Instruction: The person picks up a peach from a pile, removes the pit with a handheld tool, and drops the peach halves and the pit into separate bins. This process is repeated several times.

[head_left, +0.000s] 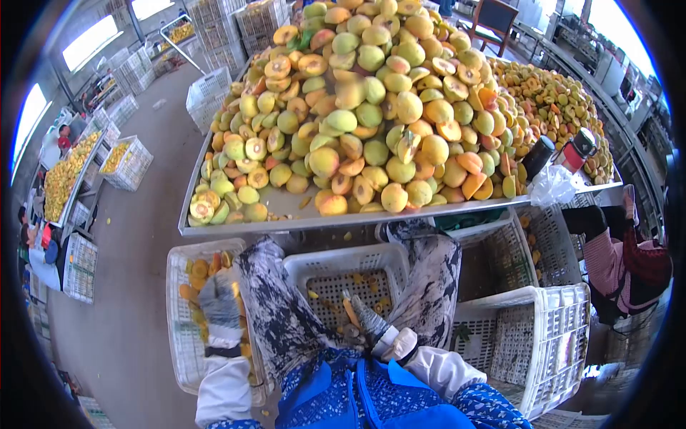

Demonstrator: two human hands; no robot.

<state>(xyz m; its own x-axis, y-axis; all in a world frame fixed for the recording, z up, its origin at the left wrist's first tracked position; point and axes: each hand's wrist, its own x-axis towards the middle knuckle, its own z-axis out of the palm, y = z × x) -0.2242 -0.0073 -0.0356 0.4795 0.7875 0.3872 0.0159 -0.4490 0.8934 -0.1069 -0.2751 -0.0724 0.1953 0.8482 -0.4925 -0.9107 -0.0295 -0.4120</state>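
My left hand, in a grey-and-white work glove, is over the white crate at my left, which holds orange peach pieces. Its fingers are blurred, with an orange piece beside them. In front of my lap, my gloved right hand is closed around a narrow orange-tan object whose kind I cannot make out. Between my knees stands a perforated crate with a few scraps on its floor. Ahead, whole and halved peaches are heaped on a metal-edged table.
White crates stand close at my right. Two dark-topped containers and a clear plastic bag sit at the table's right corner. A person in a pink-and-red sleeve is at far right. More crates and people are at left.
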